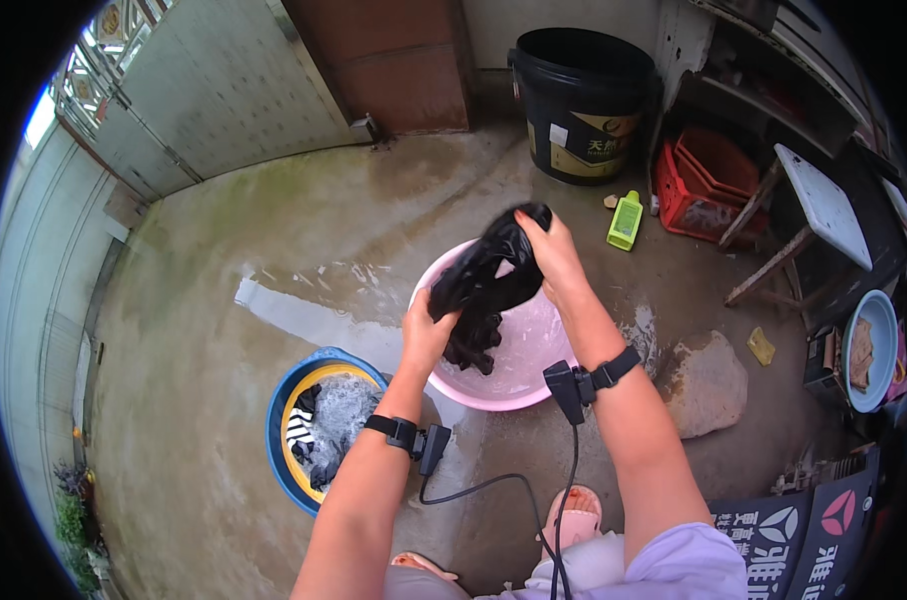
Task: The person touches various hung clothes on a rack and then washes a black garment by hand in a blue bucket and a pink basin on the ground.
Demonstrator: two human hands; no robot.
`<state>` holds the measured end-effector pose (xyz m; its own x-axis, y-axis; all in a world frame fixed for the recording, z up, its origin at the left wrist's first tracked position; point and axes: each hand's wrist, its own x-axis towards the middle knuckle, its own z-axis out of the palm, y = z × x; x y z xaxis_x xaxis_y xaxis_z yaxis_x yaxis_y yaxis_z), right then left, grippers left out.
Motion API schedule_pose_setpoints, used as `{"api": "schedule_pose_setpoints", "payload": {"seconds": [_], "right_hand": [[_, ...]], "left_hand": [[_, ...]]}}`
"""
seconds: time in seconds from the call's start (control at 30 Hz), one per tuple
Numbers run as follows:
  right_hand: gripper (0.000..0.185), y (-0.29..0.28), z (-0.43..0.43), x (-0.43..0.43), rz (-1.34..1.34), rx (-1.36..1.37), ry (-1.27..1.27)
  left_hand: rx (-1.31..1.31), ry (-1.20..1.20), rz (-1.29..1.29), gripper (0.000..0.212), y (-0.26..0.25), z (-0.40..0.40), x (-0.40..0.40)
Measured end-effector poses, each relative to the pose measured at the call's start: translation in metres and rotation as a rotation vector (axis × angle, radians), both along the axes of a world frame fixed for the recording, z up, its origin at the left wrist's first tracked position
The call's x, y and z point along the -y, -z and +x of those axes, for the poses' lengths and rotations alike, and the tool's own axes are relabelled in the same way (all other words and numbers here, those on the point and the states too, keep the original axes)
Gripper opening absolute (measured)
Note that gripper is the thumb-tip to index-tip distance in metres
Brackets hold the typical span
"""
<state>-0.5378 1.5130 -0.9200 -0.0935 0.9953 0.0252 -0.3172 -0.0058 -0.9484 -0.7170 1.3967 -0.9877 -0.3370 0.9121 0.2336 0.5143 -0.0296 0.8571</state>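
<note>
A wet black garment (491,277) is stretched between my two hands above a pink plastic basin (532,360). My left hand (428,326) grips its lower left end, and my right hand (549,251) grips its upper right end. Part of the cloth hangs down inside the basin's rim. To the left, on the wet concrete floor, stands a blue basin (277,431) with a yellow inside. It holds sudsy water, dark clothes and a black-and-white striped cloth (300,427). A wrist strap with a cabled black device sits on each forearm.
A large black bucket (585,112) stands by the wall, near a green plastic container (624,221). Red crates (705,187) and a white-topped stool (825,202) are at right. A flat stone (705,386) lies right of the pink basin; a light blue basin (872,352) is farther right.
</note>
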Motion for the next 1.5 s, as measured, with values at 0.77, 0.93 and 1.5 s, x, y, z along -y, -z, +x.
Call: {"api": "schedule_pose_setpoints", "payload": {"seconds": [0.77,0.93,1.5], "right_hand": [[0.037,0.199,0.034,0.025,0.199,1.722,-0.43],[0.05,0.18,0.041,0.028,0.105,1.581,-0.467],[0.034,0.08,-0.039,0.085,0.601,0.676,-0.187]], "left_hand": [[-1.039,0.679,-0.999,0.087,0.105,0.044,-0.024],[-0.246,0.366,-0.629,0.053,0.13,0.019,-0.013],[1.332,0.228,-0.261,0.035,0.085,-0.019,0.012]]}}
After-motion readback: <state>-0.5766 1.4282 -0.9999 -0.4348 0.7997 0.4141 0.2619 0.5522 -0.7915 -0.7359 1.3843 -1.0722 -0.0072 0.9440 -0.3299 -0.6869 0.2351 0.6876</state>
